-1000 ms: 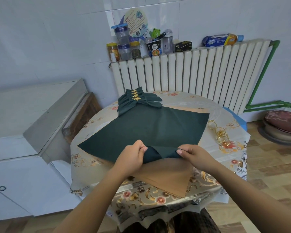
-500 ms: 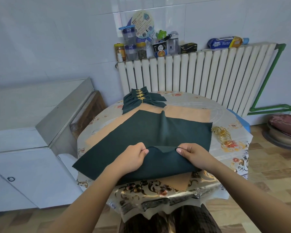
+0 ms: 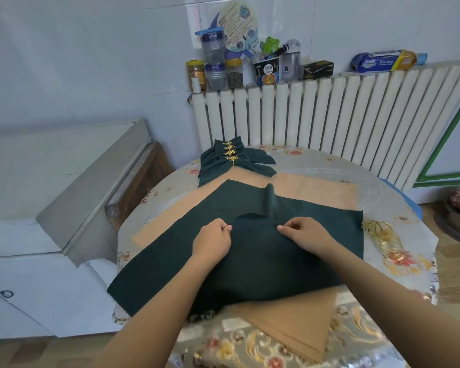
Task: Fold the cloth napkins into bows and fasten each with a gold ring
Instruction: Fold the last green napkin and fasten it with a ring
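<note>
White cabinet (image 3: 32, 261) far left of the fingers, off the tabletop. Round tabletop (image 3: 398, 227) with floral cover carries everything else. Dark green napkin (image 3: 263, 261) lies spread flat across the tabletop, over tan cloths (image 3: 298, 325) that stick out toward the person and beyond the napkin's far edge. Left hand (image 3: 213, 243) rests on the napkin, fingers curled, thumb and forefinger pinching the folded-over near edge of the green cloth. Right hand (image 3: 303, 235) just beside it, a small gap apart, fingers curled the same way and pinching the same fold. Between and just past the fingers a ridge of cloth rises toward the far edge. Beyond the fingers, at the tabletop's far side, finished green bows (image 3: 231, 160) sit stacked, gold rings on their middles. Right of the right fingers, near the napkin's right edge but off it, a pile of loose gold rings (image 3: 383, 235). White radiator (image 3: 329, 120) behind the tabletop, jars and packets on top.
</note>
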A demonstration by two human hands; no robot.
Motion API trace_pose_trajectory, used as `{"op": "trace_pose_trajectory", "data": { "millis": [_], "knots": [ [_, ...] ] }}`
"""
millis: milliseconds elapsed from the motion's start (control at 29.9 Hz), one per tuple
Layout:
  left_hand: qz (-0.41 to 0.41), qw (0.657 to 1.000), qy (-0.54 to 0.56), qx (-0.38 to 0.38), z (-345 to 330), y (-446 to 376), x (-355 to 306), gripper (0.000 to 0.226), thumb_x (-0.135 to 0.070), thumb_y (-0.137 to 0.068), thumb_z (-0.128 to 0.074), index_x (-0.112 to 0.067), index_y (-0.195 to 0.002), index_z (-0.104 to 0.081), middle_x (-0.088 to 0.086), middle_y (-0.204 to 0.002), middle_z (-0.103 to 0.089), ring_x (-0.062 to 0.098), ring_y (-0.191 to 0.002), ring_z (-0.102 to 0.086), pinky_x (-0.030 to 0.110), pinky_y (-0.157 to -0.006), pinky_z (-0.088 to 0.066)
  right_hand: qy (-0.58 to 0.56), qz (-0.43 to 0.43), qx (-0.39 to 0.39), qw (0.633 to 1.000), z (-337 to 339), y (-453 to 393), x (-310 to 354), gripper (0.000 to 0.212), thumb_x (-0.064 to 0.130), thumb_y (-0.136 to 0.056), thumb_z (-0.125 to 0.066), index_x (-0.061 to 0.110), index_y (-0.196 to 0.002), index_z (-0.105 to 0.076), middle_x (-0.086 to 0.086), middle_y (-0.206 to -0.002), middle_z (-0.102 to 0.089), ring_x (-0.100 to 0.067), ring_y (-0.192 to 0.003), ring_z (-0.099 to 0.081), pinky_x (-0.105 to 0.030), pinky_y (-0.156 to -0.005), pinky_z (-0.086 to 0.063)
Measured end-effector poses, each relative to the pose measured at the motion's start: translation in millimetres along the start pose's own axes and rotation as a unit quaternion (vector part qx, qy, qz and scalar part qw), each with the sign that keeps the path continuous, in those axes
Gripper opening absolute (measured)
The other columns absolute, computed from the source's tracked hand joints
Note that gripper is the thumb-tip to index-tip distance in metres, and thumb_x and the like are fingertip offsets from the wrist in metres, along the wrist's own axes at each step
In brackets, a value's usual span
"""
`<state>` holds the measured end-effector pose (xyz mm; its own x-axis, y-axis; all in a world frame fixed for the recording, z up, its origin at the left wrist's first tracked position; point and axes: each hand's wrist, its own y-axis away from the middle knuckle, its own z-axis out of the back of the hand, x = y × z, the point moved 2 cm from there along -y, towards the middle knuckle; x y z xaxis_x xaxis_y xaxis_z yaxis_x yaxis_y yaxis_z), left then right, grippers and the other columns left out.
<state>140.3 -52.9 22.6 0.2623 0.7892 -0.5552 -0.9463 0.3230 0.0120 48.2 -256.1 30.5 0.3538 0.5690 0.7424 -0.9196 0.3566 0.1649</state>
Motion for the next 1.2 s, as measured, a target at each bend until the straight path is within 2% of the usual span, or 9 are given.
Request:
{"op": "trace_pose_trajectory", "data": {
  "millis": [134, 234, 367, 468, 601, 735, 835, 1069, 1203],
  "knots": [
    [0.023, 0.999, -0.011, -0.038, -2, -61, 7, 0.024, -0.033, -0.1, -0.04, -0.017, -0.092, -0.057, -0.003, -0.089, -0.061, 0.016, -0.084, -0.057, 0.032, -0.07, -0.046, 0.02, -0.028, 0.004, 0.999, 0, -55, 5, 0.034, 0.035, -0.087, -0.056, 0.003, -0.078, -0.063, -0.012, -0.077, -0.061, -0.022, -0.077, -0.06, -0.034, -0.07, -0.044],
    [0.033, 0.997, -0.007, -0.07, -1, -102, 13, 0.023, -0.031, -0.1, -0.04, -0.017, -0.094, -0.058, -0.005, -0.089, -0.06, 0.015, -0.081, -0.055, 0.03, -0.067, -0.042, 0.035, -0.034, -0.001, 0.999, -2, -88, 8, 0.029, 0.027, -0.084, -0.055, 0.011, -0.063, -0.046, -0.006, -0.064, -0.047, -0.018, -0.061, -0.046, -0.03, -0.058, -0.034],
    [0.045, 0.994, 0.016, -0.103, -11, -166, 17, 0.022, -0.027, -0.1, -0.042, -0.016, -0.088, -0.056, -0.002, -0.085, -0.059, 0.017, -0.077, -0.053, 0.029, -0.063, -0.037, 0.092, -0.035, -0.063, 0.993, -8, -143, 11, 0.016, 0.032, -0.089, -0.054, 0.017, -0.087, -0.057, 0.001, -0.081, -0.058, -0.019, -0.079, -0.055, -0.028, -0.064, -0.04],
    [0.051, 0.99, 0.016, -0.13, -18, -196, 20, 0.021, -0.024, -0.099, -0.043, -0.014, -0.087, -0.056, 0.001, -0.086, -0.059, 0.021, -0.08, -0.056, 0.032, -0.066, -0.042, 0.159, -0.009, -0.14, 0.977, -14, -169, 12, 0.03, 0.041, -0.091, -0.053, 0.016, -0.106, -0.061, -0.001, -0.098, -0.063, -0.022, -0.093, -0.057, -0.03, -0.074, -0.042],
    [0.05, 0.988, -0.019, -0.148, -26, -223, 25, 0.02, -0.023, -0.099, -0.043, -0.011, -0.092, -0.058, 0.005, -0.095, -0.057, 0.022, -0.084, -0.055, 0.037, -0.075, -0.046, 0.227, 0.049, -0.2, 0.952, -20, -197, 10, 0.034, 0.046, -0.092, -0.05, 0.019, -0.108, -0.062, -0.002, -0.107, -0.061, -0.021, -0.097, -0.053, -0.031, -0.081, -0.039],
    [0.022, 0.98, -0.134, -0.144, -43, -239, 35, 0.018, -0.024, -0.099, -0.041, -0.013, -0.099, -0.055, 0.004, -0.104, -0.056, 0.022, -0.097, -0.05, 0.031, -0.077, -0.039, 0.233, 0.045, -0.189, 0.953, -28, -216, -4, 0.034, 0.046, -0.093, -0.044, 0.02, -0.112, -0.055, 0.001, -0.115, -0.059, -0.021, -0.104, -0.051, -0.031, -0.086, -0.038],
    [-0.005, 0.981, -0.146, -0.13, -51, -242, 36, 0.018, -0.023, -0.1, -0.038, -0.011, -0.104, -0.051, 0.006, -0.109, -0.053, 0.022, -0.101, -0.046, 0.029, -0.073, -0.038, 0.257, 0.053, -0.191, 0.946, -32, -217, -14, 0.033, 0.04, -0.094, -0.043, 0.019, -0.119, -0.051, 0.001, -0.119, -0.057, -0.02, -0.111, -0.047, -0.03, -0.09, -0.035],
    [-0.01, 0.98, -0.128, -0.149, -30, -218, 57, 0.013, -0.02, -0.1, -0.037, -0.012, -0.097, -0.047, 0.003, -0.098, -0.052, 0.016, -0.077, -0.043, 0.028, -0.062, -0.032, 0.212, 0.103, -0.132, 0.963, -37, -219, -7, 0.035, 0.047, -0.095, -0.039, 0.023, -0.118, -0.05, 0.006, -0.11, -0.06, -0.015, -0.107, -0.048, -0.03, -0.095, -0.03],
    [0.018, 0.979, -0.138, -0.147, -12, -206, 73, 0.009, -0.014, -0.099, -0.037, -0.015, -0.09, -0.039, 0.001, -0.089, -0.05, 0.017, -0.074, -0.043, 0.029, -0.061, -0.031, 0.266, 0.132, -0.081, 0.952, -40, -219, 2, 0.038, 0.055, -0.092, -0.039, 0.028, -0.114, -0.053, 0.009, -0.109, -0.058, -0.013, -0.105, -0.047, -0.029, -0.094, -0.031]
  ]
}}
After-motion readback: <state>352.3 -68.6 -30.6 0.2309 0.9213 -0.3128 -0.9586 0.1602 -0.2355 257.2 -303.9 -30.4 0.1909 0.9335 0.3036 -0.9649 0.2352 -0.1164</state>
